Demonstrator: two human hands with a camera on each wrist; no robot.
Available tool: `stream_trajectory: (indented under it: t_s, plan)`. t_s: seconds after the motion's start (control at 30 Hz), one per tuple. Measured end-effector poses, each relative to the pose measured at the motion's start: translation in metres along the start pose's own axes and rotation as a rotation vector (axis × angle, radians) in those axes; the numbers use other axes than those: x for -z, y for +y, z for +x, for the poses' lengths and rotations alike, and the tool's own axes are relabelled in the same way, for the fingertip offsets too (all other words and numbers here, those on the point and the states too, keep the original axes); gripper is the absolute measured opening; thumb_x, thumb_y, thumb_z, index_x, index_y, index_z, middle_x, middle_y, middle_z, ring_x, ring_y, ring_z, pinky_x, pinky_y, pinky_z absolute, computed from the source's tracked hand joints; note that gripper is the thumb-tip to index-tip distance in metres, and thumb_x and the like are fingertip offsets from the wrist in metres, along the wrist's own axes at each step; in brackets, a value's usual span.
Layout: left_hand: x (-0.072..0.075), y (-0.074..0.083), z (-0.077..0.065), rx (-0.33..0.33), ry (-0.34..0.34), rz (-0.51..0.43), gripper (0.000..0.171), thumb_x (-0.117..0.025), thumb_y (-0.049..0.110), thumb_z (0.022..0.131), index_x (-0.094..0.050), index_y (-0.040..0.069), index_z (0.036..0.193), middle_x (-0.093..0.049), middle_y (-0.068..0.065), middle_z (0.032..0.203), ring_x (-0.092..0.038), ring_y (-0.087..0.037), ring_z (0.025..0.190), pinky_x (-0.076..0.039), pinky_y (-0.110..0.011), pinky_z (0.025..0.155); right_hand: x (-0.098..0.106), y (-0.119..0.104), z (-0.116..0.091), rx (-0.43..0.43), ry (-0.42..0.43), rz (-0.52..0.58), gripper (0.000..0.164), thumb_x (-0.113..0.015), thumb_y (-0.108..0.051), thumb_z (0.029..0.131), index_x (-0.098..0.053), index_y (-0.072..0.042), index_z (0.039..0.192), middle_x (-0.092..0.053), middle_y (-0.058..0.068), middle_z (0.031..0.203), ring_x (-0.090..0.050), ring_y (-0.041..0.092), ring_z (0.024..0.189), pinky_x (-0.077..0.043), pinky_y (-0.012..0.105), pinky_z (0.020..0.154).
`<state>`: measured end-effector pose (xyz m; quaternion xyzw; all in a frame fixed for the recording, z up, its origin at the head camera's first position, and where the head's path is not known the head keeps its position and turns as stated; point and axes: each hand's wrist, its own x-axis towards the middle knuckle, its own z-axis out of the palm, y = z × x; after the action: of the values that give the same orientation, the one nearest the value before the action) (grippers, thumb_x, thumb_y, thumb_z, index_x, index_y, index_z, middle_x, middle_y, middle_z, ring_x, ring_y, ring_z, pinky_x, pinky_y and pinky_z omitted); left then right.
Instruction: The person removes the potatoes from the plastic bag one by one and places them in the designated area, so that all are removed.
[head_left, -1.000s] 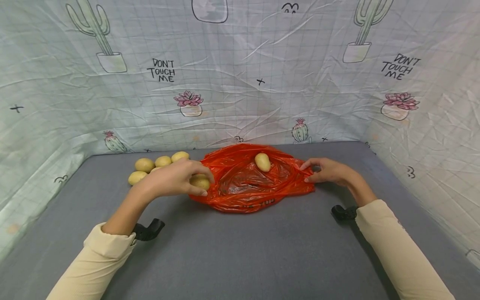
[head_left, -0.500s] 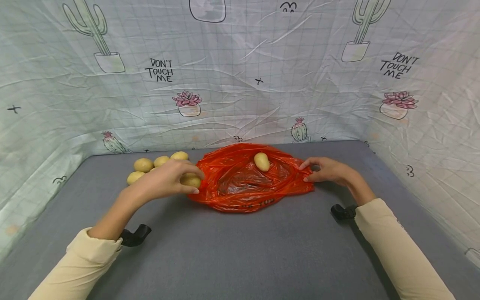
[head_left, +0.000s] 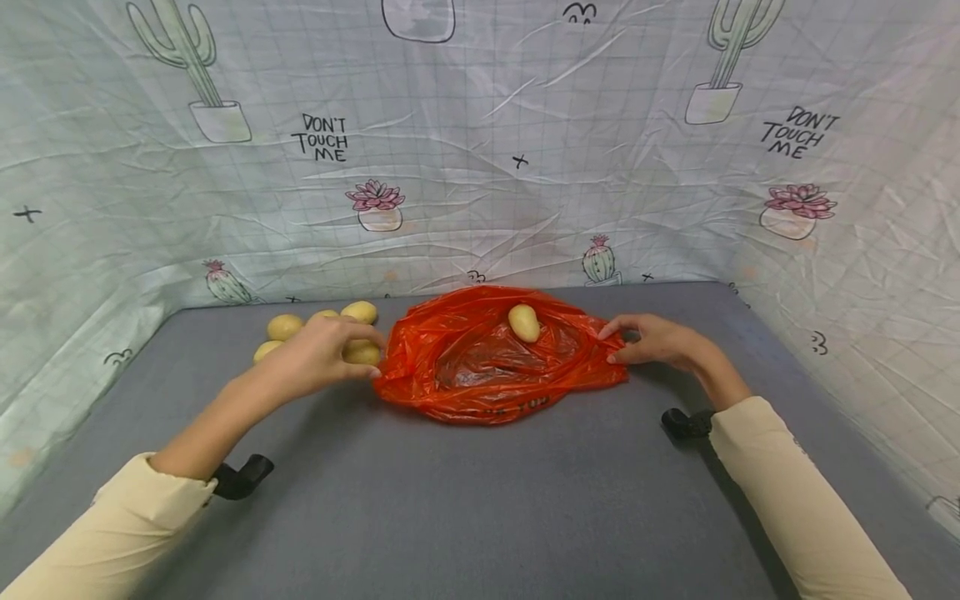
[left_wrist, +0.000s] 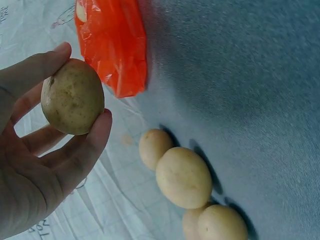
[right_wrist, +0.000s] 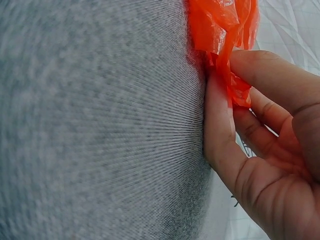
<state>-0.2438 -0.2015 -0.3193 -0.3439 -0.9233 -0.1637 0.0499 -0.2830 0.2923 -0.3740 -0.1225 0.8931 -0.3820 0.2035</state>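
My left hand [head_left: 309, 357] holds a yellow potato [left_wrist: 73, 97] between thumb and fingertips, beside the left end of a red plastic bag [head_left: 491, 408]. In the left wrist view this potato appears raised, with other potatoes lying beyond it. The bag lies on the grey surface with its mouth spread wide. One potato [head_left: 524, 322] rests in its far part. At the bag's right end, my right hand [head_left: 660, 342] pinches the gathered plastic between thumb and fingers, as the right wrist view shows up close.
Several loose potatoes [left_wrist: 184, 177] lie in a cluster at the back left, partly hidden behind the left hand in the head view. The grey tabletop [head_left: 480, 508] runs back to a cactus-print cloth [head_left: 480, 150] at the rear and both sides.
The left hand has moved left, carrying its potato from over the bag's left edge towards the potato cluster. The right hand and the bag have stayed in place.
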Motion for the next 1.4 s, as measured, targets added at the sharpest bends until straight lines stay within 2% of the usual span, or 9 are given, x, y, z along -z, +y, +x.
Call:
stream_trajectory:
  t_s: [0.2,0.4,0.63,0.73,0.9,1.07,1.17,1.3,1.4]
  plan:
    - [0.003,-0.002,0.001,-0.004,-0.030,-0.029,0.026,-0.090,0.017,0.076,-0.079,0.013,0.100,-0.075,0.005,0.094,-0.059,-0.019,0.083,-0.046,-0.039,0.077,0.002,0.001,0.001,-0.009,0.001,-0.003,0.044,-0.074,-0.017,0.093,-0.059,-0.003,0.132,-0.038,0.026,0.151,-0.032,0.039,0.133,-0.033,0.056,0.105]
    - [0.010,-0.004,0.003,0.018,-0.109,-0.031,0.027,-0.091,0.018,0.076,-0.079,0.016,0.100,-0.073,0.006,0.091,-0.052,-0.018,0.077,-0.040,-0.035,0.070,0.002,-0.001,0.002,-0.012,0.004,-0.007,0.042,-0.074,-0.016,0.093,-0.060,-0.002,0.130,-0.045,0.022,0.146,-0.039,0.034,0.123,-0.037,0.047,0.100]
    - [0.020,-0.012,0.008,0.047,-0.220,-0.036,0.027,-0.091,0.020,0.076,-0.079,0.020,0.100,-0.068,0.008,0.083,-0.051,-0.018,0.075,-0.041,-0.032,0.065,0.002,-0.003,0.001,-0.012,0.008,-0.009,0.040,-0.073,-0.013,0.093,-0.060,-0.001,0.130,-0.045,0.022,0.146,-0.036,0.035,0.130,-0.033,0.051,0.106]
    - [0.024,-0.020,0.008,0.029,-0.294,-0.069,0.027,-0.090,0.021,0.077,-0.079,0.022,0.101,-0.067,0.010,0.083,-0.052,-0.015,0.074,-0.042,-0.029,0.063,0.002,-0.003,0.002,-0.011,0.006,-0.009,0.040,-0.072,-0.013,0.093,-0.060,-0.001,0.130,-0.044,0.023,0.147,-0.036,0.036,0.131,-0.033,0.051,0.106]
    - [0.027,-0.034,0.008,-0.047,-0.395,-0.103,0.027,-0.090,0.021,0.076,-0.079,0.023,0.101,-0.065,0.013,0.085,-0.051,-0.011,0.075,-0.043,-0.025,0.062,0.001,-0.002,0.002,-0.001,-0.002,-0.006,0.040,-0.073,-0.014,0.094,-0.060,-0.002,0.130,-0.042,0.024,0.148,-0.034,0.037,0.133,-0.033,0.052,0.107]
    - [0.028,-0.043,0.009,-0.058,-0.412,-0.106,0.027,-0.090,0.016,0.075,-0.079,0.020,0.099,-0.067,0.011,0.090,-0.052,-0.012,0.079,-0.045,-0.025,0.066,0.001,-0.001,0.002,-0.003,0.001,-0.008,0.040,-0.073,-0.014,0.093,-0.061,-0.003,0.129,-0.042,0.024,0.148,-0.034,0.037,0.132,-0.032,0.053,0.107]
    - [0.028,-0.046,0.012,-0.050,-0.417,-0.110,0.026,-0.089,0.016,0.077,-0.079,0.018,0.100,-0.067,0.010,0.088,-0.052,-0.013,0.076,-0.044,-0.025,0.064,0.001,-0.002,0.002,-0.001,0.001,-0.012,0.039,-0.073,-0.014,0.093,-0.061,-0.003,0.129,-0.040,0.025,0.150,-0.031,0.038,0.136,-0.030,0.056,0.109]
    - [0.026,-0.048,0.017,0.009,-0.426,-0.106,0.025,-0.088,0.017,0.079,-0.078,0.015,0.102,-0.063,0.010,0.079,-0.052,-0.014,0.071,-0.042,-0.025,0.060,0.001,-0.002,0.000,-0.003,0.002,-0.013,0.040,-0.074,-0.015,0.093,-0.061,-0.003,0.129,-0.038,0.026,0.152,-0.028,0.041,0.139,-0.028,0.060,0.111]
    - [0.023,-0.050,0.021,0.041,-0.429,-0.101,0.025,-0.087,0.018,0.080,-0.078,0.015,0.103,-0.063,0.009,0.078,-0.052,-0.014,0.071,-0.042,-0.026,0.060,0.001,-0.003,0.000,-0.010,0.006,-0.008,0.040,-0.074,-0.015,0.093,-0.061,-0.003,0.129,-0.038,0.026,0.152,-0.028,0.041,0.139,-0.028,0.060,0.111]
